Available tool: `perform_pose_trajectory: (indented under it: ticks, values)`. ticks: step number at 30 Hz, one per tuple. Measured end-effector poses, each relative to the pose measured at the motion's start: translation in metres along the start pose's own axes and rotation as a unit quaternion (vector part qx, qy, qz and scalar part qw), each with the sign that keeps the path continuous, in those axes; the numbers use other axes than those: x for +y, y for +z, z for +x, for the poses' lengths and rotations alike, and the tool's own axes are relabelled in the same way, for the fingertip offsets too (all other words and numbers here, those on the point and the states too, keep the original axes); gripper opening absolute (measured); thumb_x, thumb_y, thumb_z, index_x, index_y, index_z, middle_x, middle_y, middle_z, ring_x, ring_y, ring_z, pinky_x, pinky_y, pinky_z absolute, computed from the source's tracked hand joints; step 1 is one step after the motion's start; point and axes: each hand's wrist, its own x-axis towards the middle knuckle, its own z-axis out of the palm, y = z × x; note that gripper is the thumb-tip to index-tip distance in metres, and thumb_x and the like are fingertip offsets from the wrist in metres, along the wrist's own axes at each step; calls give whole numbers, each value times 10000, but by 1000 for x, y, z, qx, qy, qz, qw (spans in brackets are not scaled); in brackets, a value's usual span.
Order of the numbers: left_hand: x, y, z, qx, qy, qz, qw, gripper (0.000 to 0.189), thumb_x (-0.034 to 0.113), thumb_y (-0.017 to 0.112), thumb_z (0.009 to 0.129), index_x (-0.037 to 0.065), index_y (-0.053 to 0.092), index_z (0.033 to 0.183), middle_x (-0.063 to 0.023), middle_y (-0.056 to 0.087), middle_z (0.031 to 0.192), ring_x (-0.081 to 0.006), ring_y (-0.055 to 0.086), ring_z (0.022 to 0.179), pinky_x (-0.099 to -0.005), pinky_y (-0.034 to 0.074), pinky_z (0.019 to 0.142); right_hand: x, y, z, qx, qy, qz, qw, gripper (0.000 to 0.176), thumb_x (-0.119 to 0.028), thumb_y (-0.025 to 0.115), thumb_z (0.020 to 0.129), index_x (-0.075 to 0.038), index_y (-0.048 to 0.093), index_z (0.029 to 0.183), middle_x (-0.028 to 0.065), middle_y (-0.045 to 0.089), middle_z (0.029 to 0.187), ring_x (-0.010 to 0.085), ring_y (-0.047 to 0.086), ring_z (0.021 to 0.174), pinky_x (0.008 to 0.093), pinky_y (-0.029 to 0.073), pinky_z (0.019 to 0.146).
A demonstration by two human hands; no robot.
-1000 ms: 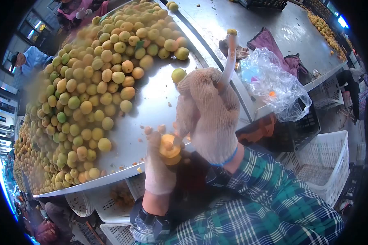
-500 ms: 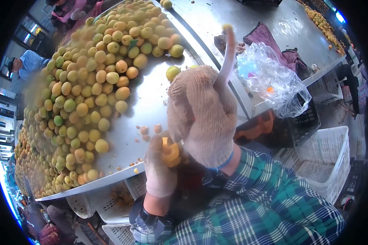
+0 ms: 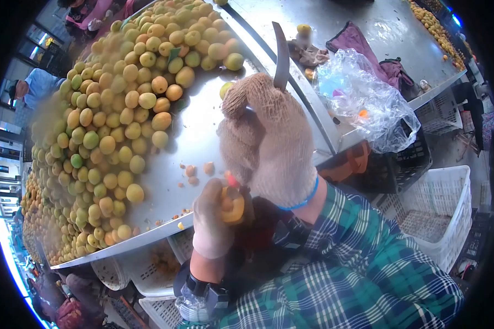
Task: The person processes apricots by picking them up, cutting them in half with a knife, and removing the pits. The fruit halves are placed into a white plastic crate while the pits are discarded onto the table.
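Observation:
My gloved left hand is closed around a cut apricot, whose orange flesh and hollow middle face up near the table's front edge. Just above and to its right, my gloved right hand grips a knife. The curved blade sticks up from the fist, pointing away from me, and a red bit shows below the fist, close to the apricot. Several apricot pits lie on the metal table left of my hands. A large pile of whole apricots covers the table's left side.
A clear plastic bag and a purple cloth lie on the metal surface at the right. White crates stand on the floor to the right, others under the table edge. A person in blue is at far left.
My right hand has turned, swinging the knife blade left and more upright. The red bit below the fist has come into view. My left hand stays on the apricot, slightly shifted.

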Motion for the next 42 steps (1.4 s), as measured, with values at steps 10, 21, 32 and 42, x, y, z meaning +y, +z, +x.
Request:
perform_pose_trajectory:
  ticks: [10,21,32,42]
  values:
    - [23,-1,1,-44,207,317,925,116,109,564,856,41,497,789,-118,592,663,-286,614,583,-336,460,546,7,19,-3,41,-64,-33,997,274,-270,510,985,-38,565,848,4,487,562,33,412,378,176,317,320]
    - [2,-6,-16,-99,108,203,968,197,204,487,916,15,538,893,-103,639,773,-243,631,732,-318,490,667,0,10,-2,-67,20,-49,996,271,-296,551,956,-64,589,822,-15,510,593,42,409,380,200,299,322]
    - [30,14,-7,-95,-125,-274,949,705,766,384,844,98,539,1009,-44,555,760,-155,518,597,-254,380,500,7,-9,10,62,-41,15,997,293,-361,542,951,-91,546,837,-25,371,556,115,372,421,273,302,366]
    - [23,16,-14,44,-110,-244,963,561,644,468,895,106,544,1030,-38,572,830,-161,550,712,-297,433,585,13,5,4,104,-19,60,993,236,-281,581,936,-84,567,807,-26,449,537,82,389,366,234,304,325]
